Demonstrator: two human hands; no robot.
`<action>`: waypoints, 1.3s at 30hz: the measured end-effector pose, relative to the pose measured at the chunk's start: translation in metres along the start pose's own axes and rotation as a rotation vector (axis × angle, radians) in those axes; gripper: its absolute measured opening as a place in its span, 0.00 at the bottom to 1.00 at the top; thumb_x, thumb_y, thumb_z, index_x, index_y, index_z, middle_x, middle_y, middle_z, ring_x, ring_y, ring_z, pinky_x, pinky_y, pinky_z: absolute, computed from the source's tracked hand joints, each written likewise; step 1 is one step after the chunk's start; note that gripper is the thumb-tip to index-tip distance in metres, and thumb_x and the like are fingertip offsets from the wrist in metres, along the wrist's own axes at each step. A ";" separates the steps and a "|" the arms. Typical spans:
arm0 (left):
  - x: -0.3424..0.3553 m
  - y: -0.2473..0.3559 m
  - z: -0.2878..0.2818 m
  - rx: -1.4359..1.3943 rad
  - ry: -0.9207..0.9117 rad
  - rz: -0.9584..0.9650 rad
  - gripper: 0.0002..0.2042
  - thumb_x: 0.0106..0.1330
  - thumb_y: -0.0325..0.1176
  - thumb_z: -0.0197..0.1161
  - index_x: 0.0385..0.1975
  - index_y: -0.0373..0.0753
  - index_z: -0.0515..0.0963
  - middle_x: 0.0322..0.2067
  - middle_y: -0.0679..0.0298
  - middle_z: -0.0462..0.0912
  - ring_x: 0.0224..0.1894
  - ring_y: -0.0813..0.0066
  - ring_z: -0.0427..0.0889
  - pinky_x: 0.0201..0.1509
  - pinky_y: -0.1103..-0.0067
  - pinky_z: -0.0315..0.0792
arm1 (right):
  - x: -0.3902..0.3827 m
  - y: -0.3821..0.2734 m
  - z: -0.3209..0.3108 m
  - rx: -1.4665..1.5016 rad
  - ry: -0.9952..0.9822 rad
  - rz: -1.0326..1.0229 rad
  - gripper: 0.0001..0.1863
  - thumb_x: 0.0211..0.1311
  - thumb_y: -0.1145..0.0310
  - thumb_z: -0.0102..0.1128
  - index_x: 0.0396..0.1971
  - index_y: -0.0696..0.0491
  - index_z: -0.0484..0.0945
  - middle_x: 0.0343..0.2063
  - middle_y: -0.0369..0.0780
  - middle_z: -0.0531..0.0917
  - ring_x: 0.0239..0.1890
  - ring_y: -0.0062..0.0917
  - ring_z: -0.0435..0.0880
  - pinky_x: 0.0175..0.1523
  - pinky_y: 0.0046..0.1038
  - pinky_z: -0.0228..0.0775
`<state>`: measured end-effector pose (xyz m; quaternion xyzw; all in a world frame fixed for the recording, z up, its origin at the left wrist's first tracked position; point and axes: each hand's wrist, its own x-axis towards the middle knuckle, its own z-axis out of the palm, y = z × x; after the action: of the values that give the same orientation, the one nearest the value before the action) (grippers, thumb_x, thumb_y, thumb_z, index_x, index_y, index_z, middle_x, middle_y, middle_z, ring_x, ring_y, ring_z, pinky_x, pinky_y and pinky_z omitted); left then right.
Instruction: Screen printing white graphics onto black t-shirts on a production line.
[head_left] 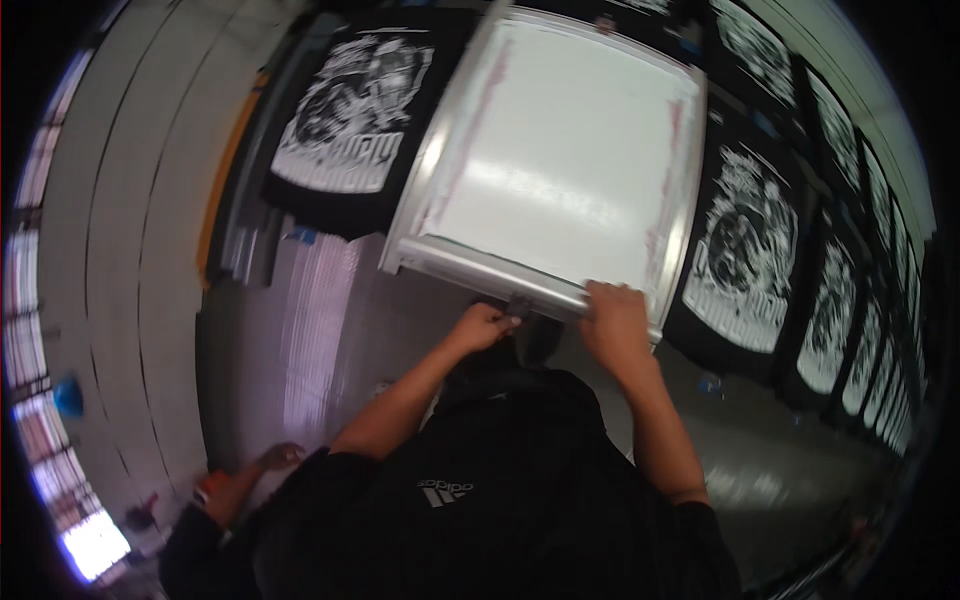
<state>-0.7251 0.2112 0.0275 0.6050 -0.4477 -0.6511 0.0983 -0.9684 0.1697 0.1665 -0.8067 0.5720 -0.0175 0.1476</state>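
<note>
A silver-framed printing screen [570, 150] with a white surface and faint reddish marks along its sides lies in front of me. My right hand [615, 320] grips the near rail of its frame close to the right corner, fingers over the top. My left hand [487, 326] is closed at the middle of that rail, fingertips pinched on a small dark piece [518, 305], perhaps a clamp or knob; its exact kind is unclear. Black T-shirts with white prints flank the screen, one on the left [350, 110] and one on the right [745, 245].
Several more printed black shirts [828, 310] curve away in a row at the right. Another person's hand [280, 456] and dark sleeve show at the lower left. A yellow edge [232, 170] runs beside the left shirt. Grey floor [130, 230] extends along the left.
</note>
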 end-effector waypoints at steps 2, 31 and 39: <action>-0.016 0.004 -0.007 0.129 0.101 0.018 0.21 0.61 0.51 0.65 0.26 0.34 0.82 0.23 0.54 0.82 0.26 0.63 0.81 0.33 0.69 0.73 | -0.009 0.019 -0.025 -0.017 -0.097 0.108 0.21 0.46 0.67 0.65 0.45 0.52 0.78 0.34 0.42 0.83 0.45 0.38 0.80 0.55 0.47 0.64; 0.069 0.103 0.116 -0.291 0.625 0.391 0.23 0.76 0.43 0.52 0.55 0.26 0.74 0.47 0.60 0.81 0.49 0.76 0.75 0.56 0.80 0.68 | -0.222 0.371 -0.053 1.166 0.317 0.507 0.18 0.43 0.80 0.73 0.37 0.58 0.79 0.30 0.34 0.82 0.35 0.17 0.80 0.43 0.24 0.74; 0.085 0.150 0.251 -0.211 0.580 0.357 0.24 0.77 0.45 0.50 0.55 0.27 0.75 0.45 0.60 0.83 0.48 0.79 0.76 0.55 0.81 0.68 | -0.306 0.493 -0.076 1.271 0.327 0.536 0.17 0.44 0.79 0.75 0.37 0.57 0.80 0.31 0.35 0.84 0.36 0.18 0.81 0.45 0.24 0.74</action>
<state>-1.0280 0.1840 0.0399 0.6632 -0.4302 -0.4676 0.3956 -1.5410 0.2880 0.1550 -0.3828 0.6446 -0.4321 0.5012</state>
